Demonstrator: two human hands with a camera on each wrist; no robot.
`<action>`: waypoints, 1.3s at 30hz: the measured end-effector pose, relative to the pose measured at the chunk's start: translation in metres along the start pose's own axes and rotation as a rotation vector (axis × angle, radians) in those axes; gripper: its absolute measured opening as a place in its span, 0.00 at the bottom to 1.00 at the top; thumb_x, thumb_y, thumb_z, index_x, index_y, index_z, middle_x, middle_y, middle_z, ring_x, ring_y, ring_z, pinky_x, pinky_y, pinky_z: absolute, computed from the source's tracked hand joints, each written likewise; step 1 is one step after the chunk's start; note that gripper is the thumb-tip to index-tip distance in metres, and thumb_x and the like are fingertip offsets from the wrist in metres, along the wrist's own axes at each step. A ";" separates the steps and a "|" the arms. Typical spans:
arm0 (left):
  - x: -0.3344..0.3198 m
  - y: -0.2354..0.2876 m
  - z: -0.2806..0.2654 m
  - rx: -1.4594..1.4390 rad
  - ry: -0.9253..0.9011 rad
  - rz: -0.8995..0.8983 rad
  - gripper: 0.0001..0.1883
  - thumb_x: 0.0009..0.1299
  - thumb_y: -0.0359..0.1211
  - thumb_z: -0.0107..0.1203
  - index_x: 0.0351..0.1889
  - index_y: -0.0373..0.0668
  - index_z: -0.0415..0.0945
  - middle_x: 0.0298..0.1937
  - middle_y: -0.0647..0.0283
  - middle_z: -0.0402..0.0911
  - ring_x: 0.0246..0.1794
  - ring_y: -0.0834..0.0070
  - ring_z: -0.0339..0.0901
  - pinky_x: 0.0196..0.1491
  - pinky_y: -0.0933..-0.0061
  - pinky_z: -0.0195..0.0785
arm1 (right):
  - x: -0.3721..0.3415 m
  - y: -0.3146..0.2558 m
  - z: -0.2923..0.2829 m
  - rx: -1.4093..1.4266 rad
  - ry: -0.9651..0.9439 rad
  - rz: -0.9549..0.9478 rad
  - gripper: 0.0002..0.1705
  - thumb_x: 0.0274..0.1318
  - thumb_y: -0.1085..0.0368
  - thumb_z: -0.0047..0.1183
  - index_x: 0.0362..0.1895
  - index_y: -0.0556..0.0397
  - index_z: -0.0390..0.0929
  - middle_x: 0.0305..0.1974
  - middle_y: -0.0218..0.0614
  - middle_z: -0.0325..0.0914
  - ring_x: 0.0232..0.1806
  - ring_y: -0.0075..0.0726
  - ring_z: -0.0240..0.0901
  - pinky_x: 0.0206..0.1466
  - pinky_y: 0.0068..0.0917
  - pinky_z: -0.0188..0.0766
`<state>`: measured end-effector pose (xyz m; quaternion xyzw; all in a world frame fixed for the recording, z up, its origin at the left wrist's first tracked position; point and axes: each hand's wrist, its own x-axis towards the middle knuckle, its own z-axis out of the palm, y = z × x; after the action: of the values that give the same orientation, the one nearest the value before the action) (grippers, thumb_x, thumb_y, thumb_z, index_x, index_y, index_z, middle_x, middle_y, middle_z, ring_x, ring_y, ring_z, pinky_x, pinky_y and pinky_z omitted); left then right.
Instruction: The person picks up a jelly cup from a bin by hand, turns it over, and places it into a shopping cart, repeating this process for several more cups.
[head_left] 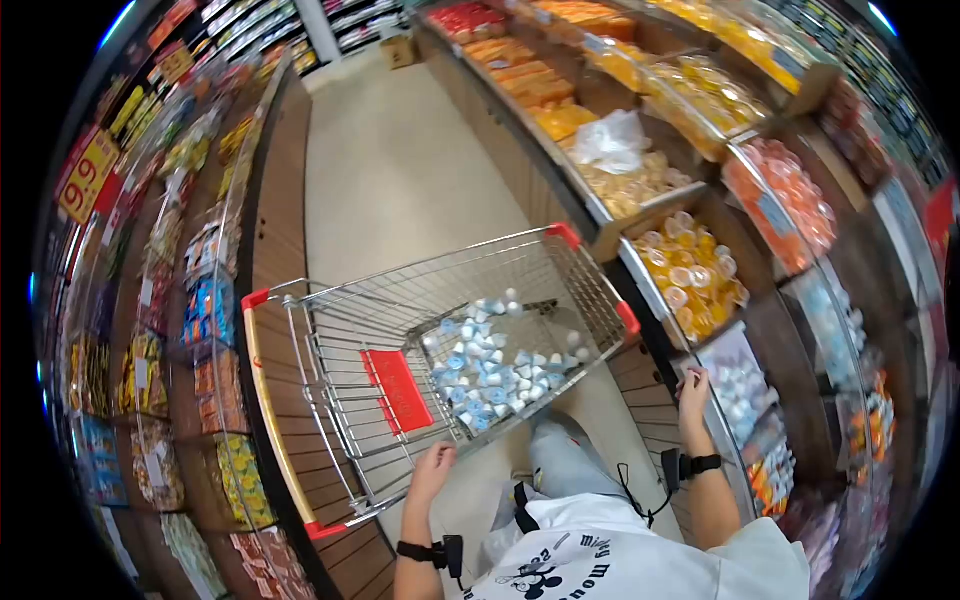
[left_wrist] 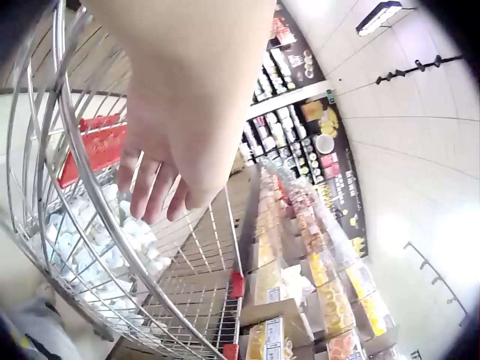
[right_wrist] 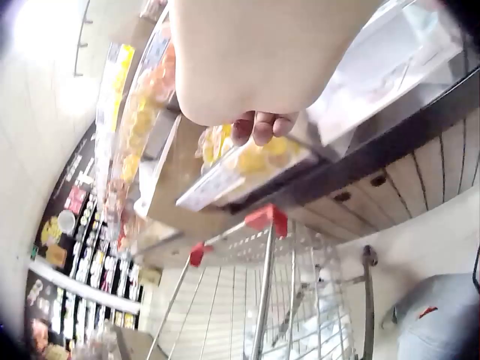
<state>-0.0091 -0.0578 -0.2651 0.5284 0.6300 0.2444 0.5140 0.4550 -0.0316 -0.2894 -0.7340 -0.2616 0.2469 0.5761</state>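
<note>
The shopping cart [head_left: 395,392] of metal wire, with red corners and a red panel, stands in the aisle. Many small white and pale blue cups [head_left: 490,375] lie loose in its basket. My left hand [head_left: 432,472] hovers by the cart's near side, its fingers loosely bent and holding nothing; the left wrist view shows the palm and relaxed fingers beside the wire rim. My right hand [head_left: 693,398] is at the front edge of the right-hand bins, next to a bin of white and lilac packs [head_left: 738,385]. Its fingers curl loosely in the right wrist view, with nothing seen in them.
Right of the cart, a bin of yellow jelly cups [head_left: 685,275] and a tray of orange-pink cups [head_left: 780,195] line the display. A clear plastic bag [head_left: 610,142] lies farther along. Packed snack shelves [head_left: 210,310] run down the left. The tiled aisle floor [head_left: 385,170] stretches ahead.
</note>
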 end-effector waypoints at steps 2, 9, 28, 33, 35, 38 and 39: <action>0.019 -0.009 0.008 -0.051 0.021 -0.060 0.09 0.59 0.33 0.40 0.31 0.37 0.66 0.27 0.59 0.73 0.28 0.75 0.71 0.31 0.78 0.63 | 0.007 -0.016 0.057 -0.017 -0.207 0.048 0.05 0.49 0.66 0.36 0.30 0.52 0.63 0.14 0.26 0.59 0.12 0.16 0.53 0.13 0.13 0.50; 0.045 -0.033 0.021 0.325 0.235 -0.216 0.07 0.55 0.32 0.43 0.28 0.40 0.67 0.25 0.57 0.72 0.24 0.65 0.70 0.27 0.70 0.62 | 0.034 0.061 0.284 -0.565 -1.048 -0.029 0.10 0.44 0.62 0.40 0.29 0.54 0.66 0.20 0.37 0.68 0.18 0.33 0.65 0.20 0.27 0.62; 0.071 -0.016 0.018 0.530 0.447 -0.399 0.11 0.46 0.23 0.46 0.28 0.41 0.67 0.19 0.63 0.70 0.16 0.70 0.68 0.19 0.72 0.61 | 0.007 0.279 0.448 -0.454 -0.767 0.835 0.14 0.43 0.59 0.44 0.14 0.56 0.63 0.07 0.32 0.59 0.05 0.27 0.54 0.07 0.24 0.52; 0.069 -0.016 0.018 0.520 0.442 -0.378 0.10 0.47 0.25 0.46 0.29 0.43 0.67 0.19 0.64 0.71 0.16 0.71 0.68 0.20 0.72 0.62 | 0.023 0.243 0.451 -0.255 -1.078 0.521 0.12 0.43 0.61 0.43 0.14 0.52 0.62 0.09 0.29 0.57 0.09 0.24 0.55 0.11 0.22 0.53; 0.066 -0.016 0.019 0.503 0.440 -0.376 0.10 0.47 0.25 0.46 0.30 0.44 0.68 0.20 0.64 0.71 0.17 0.71 0.68 0.21 0.72 0.62 | 0.025 0.238 0.455 -0.217 -1.144 0.388 0.12 0.43 0.62 0.43 0.13 0.52 0.62 0.10 0.28 0.58 0.11 0.22 0.56 0.13 0.20 0.53; 0.063 -0.014 0.019 0.440 0.432 -0.387 0.09 0.48 0.27 0.46 0.30 0.45 0.68 0.22 0.63 0.71 0.19 0.71 0.69 0.22 0.71 0.62 | 0.017 0.144 0.475 -0.088 -1.152 0.581 0.12 0.43 0.64 0.43 0.13 0.51 0.61 0.11 0.26 0.58 0.13 0.19 0.55 0.16 0.17 0.52; 0.062 -0.013 0.019 0.439 0.434 -0.383 0.09 0.49 0.27 0.46 0.30 0.45 0.68 0.23 0.64 0.71 0.20 0.71 0.69 0.23 0.72 0.62 | 0.011 0.109 0.479 0.002 -1.144 0.730 0.12 0.44 0.64 0.43 0.13 0.51 0.61 0.11 0.26 0.58 0.13 0.19 0.55 0.15 0.17 0.51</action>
<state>0.0084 -0.0098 -0.3069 0.4342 0.8496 0.1091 0.2789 0.1558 0.2970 -0.4986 -0.5287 -0.2604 0.7752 0.2273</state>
